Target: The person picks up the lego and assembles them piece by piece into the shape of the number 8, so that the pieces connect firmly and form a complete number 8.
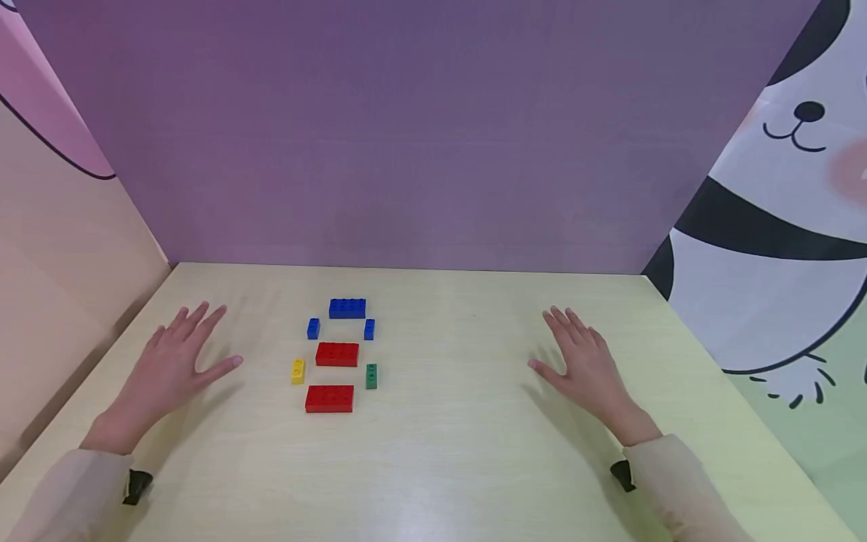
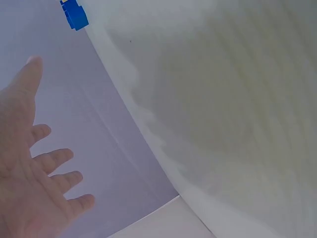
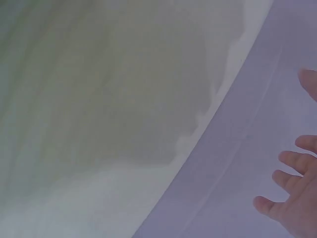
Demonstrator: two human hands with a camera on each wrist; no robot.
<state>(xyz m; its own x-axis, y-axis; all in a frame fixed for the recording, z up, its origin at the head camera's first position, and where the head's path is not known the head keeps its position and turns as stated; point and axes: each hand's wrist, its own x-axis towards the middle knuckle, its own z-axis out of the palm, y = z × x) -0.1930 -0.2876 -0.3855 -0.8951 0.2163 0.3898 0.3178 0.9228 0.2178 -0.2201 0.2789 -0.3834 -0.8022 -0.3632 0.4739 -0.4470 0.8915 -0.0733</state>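
Seven bricks, likely light, stiff, smooth and hardly fragile; best pinched by opposite side walls, small ones with fingertips only. Spaced apart on tabletop, between left hand and right hand, nearer left. Rectangular, studded on top: large blue brick farthest, left small blue brick and right small blue brick next, then far red brick, yellow brick, green brick, near red brick. Both hands with fingers spread, thumbs apart, nothing held.
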